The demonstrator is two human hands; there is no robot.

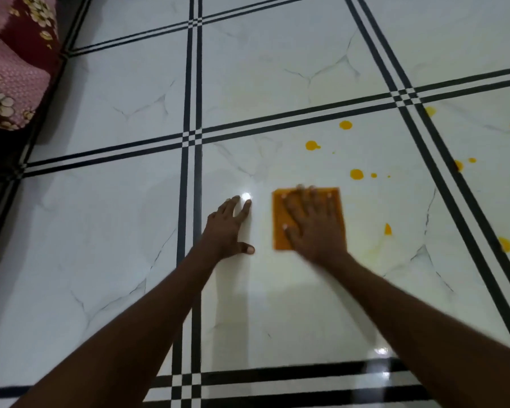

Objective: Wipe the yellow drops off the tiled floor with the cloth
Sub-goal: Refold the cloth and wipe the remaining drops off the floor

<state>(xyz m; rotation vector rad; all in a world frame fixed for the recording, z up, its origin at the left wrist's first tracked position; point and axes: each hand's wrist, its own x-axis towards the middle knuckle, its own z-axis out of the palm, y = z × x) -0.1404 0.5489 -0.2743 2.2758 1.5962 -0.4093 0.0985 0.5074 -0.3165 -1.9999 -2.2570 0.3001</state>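
A square orange cloth [280, 228] lies flat on the white tiled floor [124, 219]. My right hand [314, 225] presses on it with fingers spread flat, and looks slightly blurred. My left hand [228, 228] rests flat on the bare tile just left of the cloth, fingers straight. Several yellow drops lie beyond and to the right of the cloth: one drop [356, 174] just above it, another [312, 145] farther up, a third [388, 229] to the right. A pale yellowish smear [368, 248] shows on the tile beside my right wrist.
Black double grout lines [192, 136] cross the floor in a grid. A pink and maroon flowered fabric [9, 69] bulges in at the upper left corner. More yellow drops [505, 244] lie on the dark line and tile at the far right.
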